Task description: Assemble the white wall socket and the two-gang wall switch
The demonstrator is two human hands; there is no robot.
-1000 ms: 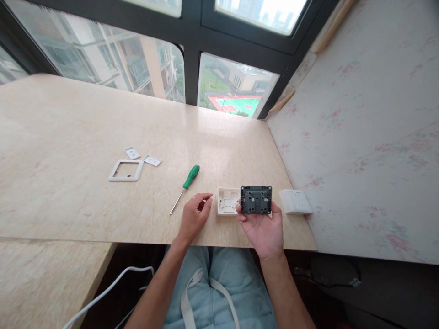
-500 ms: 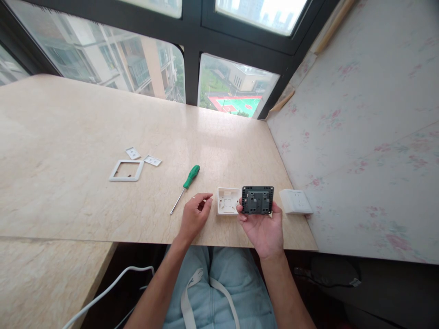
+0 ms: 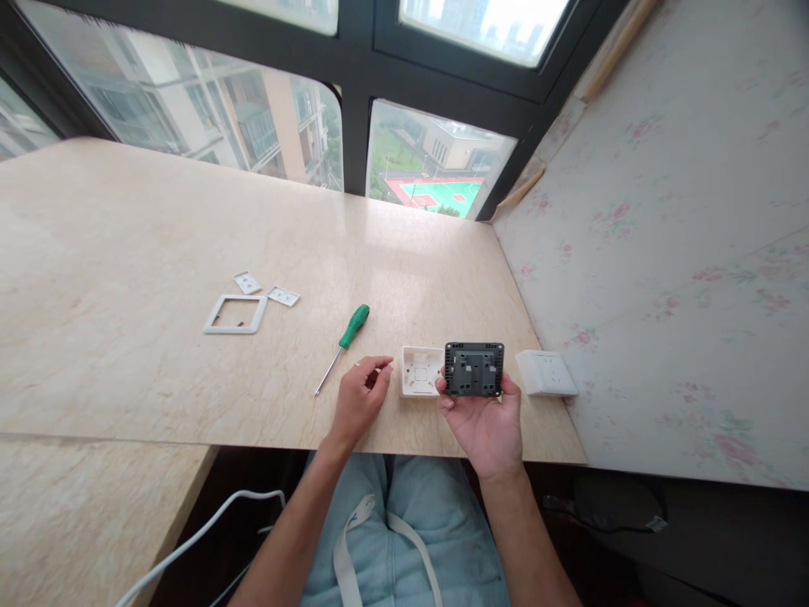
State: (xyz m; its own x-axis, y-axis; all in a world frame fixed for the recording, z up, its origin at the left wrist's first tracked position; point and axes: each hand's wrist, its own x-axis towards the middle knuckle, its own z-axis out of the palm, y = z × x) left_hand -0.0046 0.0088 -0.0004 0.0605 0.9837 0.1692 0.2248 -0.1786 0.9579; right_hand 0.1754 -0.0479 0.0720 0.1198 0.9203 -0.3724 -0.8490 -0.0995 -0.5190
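Note:
My right hand [image 3: 484, 426] grips a dark grey switch module [image 3: 474, 369] by its lower part and sides, holding it up with its broad face toward me. Left of it, a white open-topped mounting box [image 3: 420, 371] sits on the counter, its right edge partly covered by the module and my fingers. Just left of the box is my left hand [image 3: 363, 396], low over the counter. Its fingers are curled and the tips meet the thumb; anything between them is too small to make out. A screwdriver with a green handle [image 3: 354, 327] lies beyond that hand.
On the left of the counter [image 3: 158, 228] lie a white frame [image 3: 235, 314] and two small white plates [image 3: 284, 296]. A white wall socket [image 3: 547, 373] stands at the right against the flowered wall [image 3: 663, 253]. A white cable [image 3: 208, 518] hangs below the counter edge.
The view has shifted very slightly. Both hands and the switch module keep nearly the same place.

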